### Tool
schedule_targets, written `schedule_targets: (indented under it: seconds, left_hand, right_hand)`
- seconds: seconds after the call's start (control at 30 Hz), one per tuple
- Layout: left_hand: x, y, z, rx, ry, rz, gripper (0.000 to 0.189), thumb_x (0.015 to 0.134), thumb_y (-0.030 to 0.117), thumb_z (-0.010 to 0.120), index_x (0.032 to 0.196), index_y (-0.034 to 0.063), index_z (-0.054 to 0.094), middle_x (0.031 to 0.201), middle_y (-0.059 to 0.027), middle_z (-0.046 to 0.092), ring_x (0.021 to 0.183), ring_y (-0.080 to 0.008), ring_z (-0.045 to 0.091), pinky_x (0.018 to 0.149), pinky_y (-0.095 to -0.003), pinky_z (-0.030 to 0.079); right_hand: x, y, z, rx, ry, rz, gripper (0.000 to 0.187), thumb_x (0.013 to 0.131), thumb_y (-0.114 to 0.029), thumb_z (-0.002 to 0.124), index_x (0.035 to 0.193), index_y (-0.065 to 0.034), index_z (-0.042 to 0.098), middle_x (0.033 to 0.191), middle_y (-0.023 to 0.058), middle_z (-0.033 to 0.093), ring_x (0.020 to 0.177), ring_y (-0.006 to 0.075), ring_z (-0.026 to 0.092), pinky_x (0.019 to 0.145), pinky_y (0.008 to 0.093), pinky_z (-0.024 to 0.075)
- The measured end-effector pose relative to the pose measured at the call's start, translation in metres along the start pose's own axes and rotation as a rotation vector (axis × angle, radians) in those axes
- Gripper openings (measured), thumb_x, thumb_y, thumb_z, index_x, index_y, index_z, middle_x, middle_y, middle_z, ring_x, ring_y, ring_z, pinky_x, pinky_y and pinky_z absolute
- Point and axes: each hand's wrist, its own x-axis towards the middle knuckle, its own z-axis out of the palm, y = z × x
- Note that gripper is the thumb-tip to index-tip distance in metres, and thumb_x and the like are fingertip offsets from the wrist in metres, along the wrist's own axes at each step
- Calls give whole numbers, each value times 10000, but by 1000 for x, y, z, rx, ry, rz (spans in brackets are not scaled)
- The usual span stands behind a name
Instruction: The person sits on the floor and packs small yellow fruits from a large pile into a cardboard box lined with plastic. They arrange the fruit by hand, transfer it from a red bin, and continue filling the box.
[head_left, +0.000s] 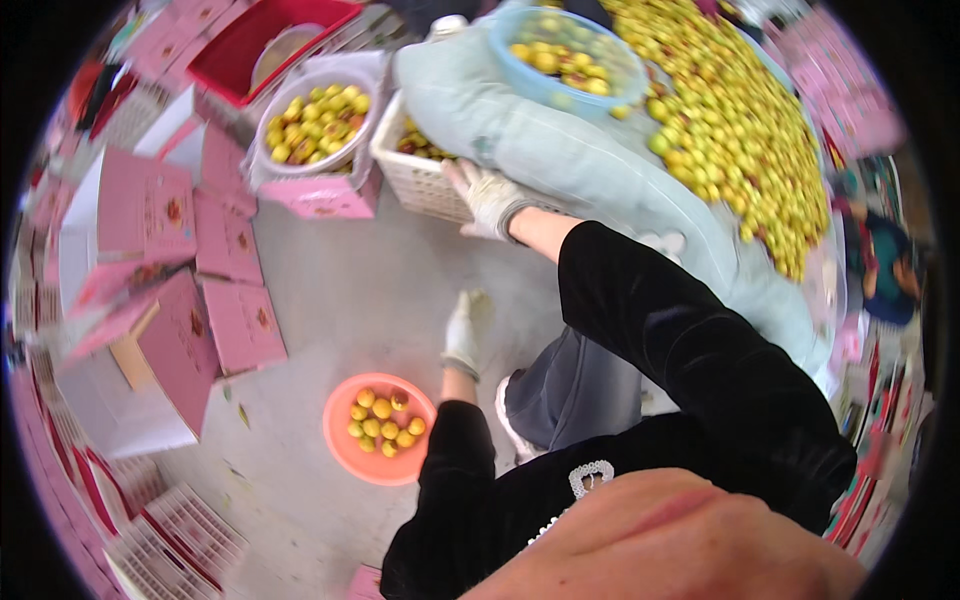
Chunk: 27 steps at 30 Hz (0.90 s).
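Observation:
My right hand (486, 199), in a white glove, rests with spread fingers on the rim and side of a white plastic crate (420, 184) holding yellow-green and reddish fruit. Over the floor hangs my left hand (466, 326), also gloved; it is blurred, and whether it holds anything cannot be made out. Below and to the left of it, an orange plastic bowl (337, 427) holds several yellow fruits (381, 408). A pale blue padded roll (555, 142) runs beside the crate, with a light blue basket (517, 75) of fruit at its edge.
A large heap of small fruit (720, 135) lies beyond the roll. A white tub (262, 150) of fruit sits on a pink carton (322, 196). Open pink cartons (157, 202) stand at left, stacked white crates (176, 536) at lower left, a red tray (225, 67) at the top. A person (889, 262) is at far right.

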Motion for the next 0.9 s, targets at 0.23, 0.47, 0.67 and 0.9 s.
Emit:
schedule_targets:
  seconds: [0.23, 0.47, 0.67, 0.9]
  left_hand:
    - [-61, -25, 76, 65, -122, 68, 660, 978, 513, 396, 1354, -29, 428, 1389, -179, 455, 1254, -311, 470, 1064, -415, 355]
    - [-126, -19, 228, 447, -576, 328, 581, 995, 430, 416, 1331, -43, 446, 1326, -181, 500, 1218, -294, 501, 1039, -407, 391]
    - [-206, -129, 361, 672, -914, 237, 553, 1007, 396, 392, 1281, -78, 470, 1276, -213, 529, 1180, -308, 527, 1012, -409, 415]
    - [-302, -266, 480, 888, -1379, 115, 490, 1015, 358, 389, 1242, -58, 514, 1217, -189, 577, 1119, -281, 575, 974, -377, 443]
  right_hand:
    - [-200, 64, 11, 358, 36, 82, 576, 865, -385, 613, 1342, -95, 470, 1167, 184, 603, 1099, 329, 569, 960, 409, 437]
    - [-481, 138, -27, 921, 800, 867, 333, 934, -237, 594, 1233, -90, 606, 1093, 10, 661, 974, 82, 582, 893, 245, 456]
    - [-735, 99, 0, 677, 1313, 1392, 360, 929, -266, 597, 1230, -68, 597, 1110, 63, 660, 1037, 132, 607, 921, 255, 449]
    - [-949, -84, 135, 353, 1480, 2254, 485, 860, -359, 644, 1279, -131, 558, 1134, 113, 656, 1032, 218, 629, 895, 317, 481]
